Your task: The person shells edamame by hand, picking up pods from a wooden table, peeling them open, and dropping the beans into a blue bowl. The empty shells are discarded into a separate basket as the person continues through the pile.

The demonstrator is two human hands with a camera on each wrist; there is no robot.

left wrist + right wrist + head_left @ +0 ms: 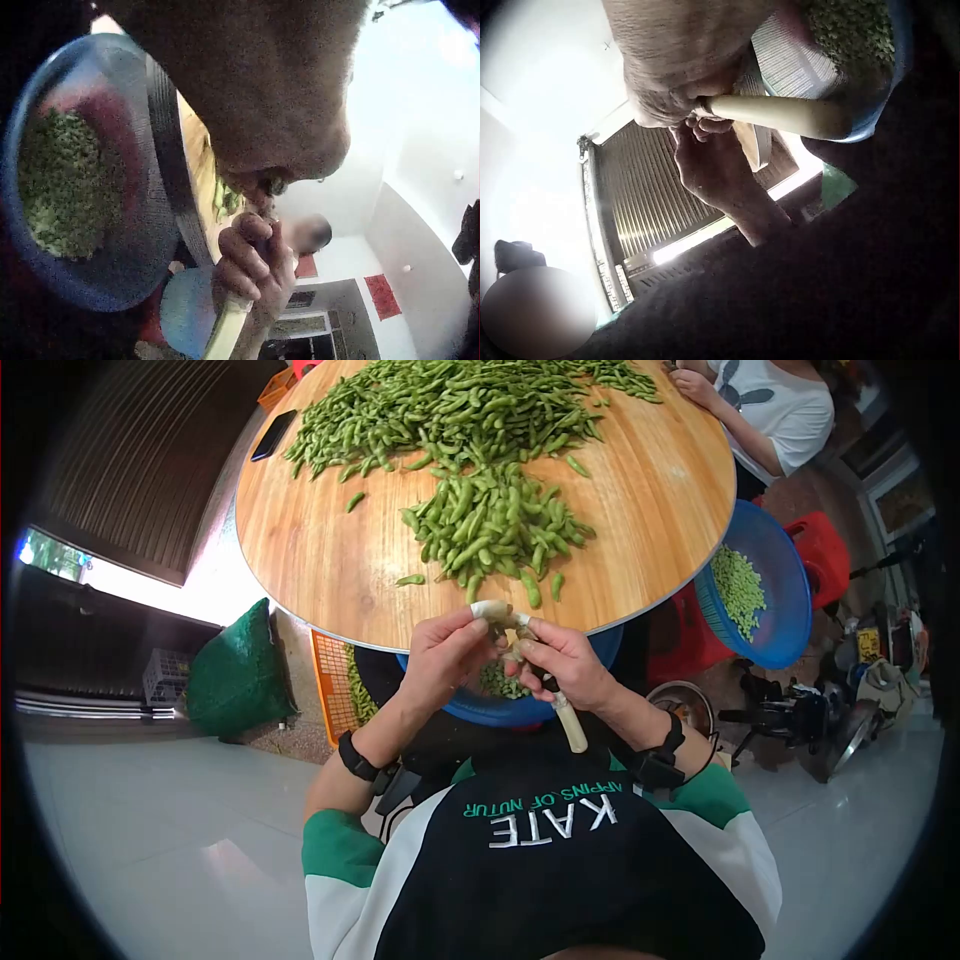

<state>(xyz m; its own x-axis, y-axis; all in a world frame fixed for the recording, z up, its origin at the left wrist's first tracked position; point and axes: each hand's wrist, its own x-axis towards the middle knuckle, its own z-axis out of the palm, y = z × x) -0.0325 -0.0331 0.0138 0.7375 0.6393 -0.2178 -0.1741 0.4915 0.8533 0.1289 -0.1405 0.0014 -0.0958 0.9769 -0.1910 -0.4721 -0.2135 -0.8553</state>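
In the head view my left hand (440, 650) and right hand (572, 665) meet at the table's near edge, fingertips together. White wraps (490, 608) cover the ends of index fingers on both hands. My right hand holds a tool with a pale, smooth handle (570, 727), which points down toward my body; its working end is hidden in the hand. The same handle (772, 112) shows in the right wrist view. My left fingers are curled, thumb against the index finger; I cannot tell whether they hold anything. Green soybean pods (495, 525) lie just beyond my hands.
A large pod heap (450, 410) covers the far side of the round wooden table (660, 480), with a phone (273, 436) at left. Below my hands stands a blue basin (470, 710) of shelled beans. Another blue basin (790, 600), an orange crate (330, 685) and a seated person (780, 410) are around.
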